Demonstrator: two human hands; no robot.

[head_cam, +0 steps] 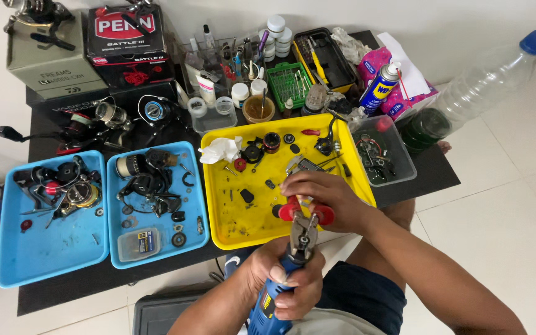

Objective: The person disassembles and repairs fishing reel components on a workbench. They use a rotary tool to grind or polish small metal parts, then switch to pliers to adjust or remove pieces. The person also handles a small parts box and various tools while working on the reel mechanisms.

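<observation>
Blue-handled rotary tool (274,291) is sitting in the person's left hand (280,276), fingers wrapping tightly around its body, just below the yellow tray's (234,232) near edge. Right hand (324,195) is curling over red-handled pliers (305,214) — gripping them closed at the tool's metal tip — above the tray of small dark reel parts (259,149).

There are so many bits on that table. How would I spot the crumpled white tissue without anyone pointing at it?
Find the yellow tray, the only yellow one, to the right of the two blue trays. Look at its far left corner, away from the hands. The tissue lies there as a soft, crumpled white wad, while everything near it in the tray is small, hard and mostly black or red.
</observation>
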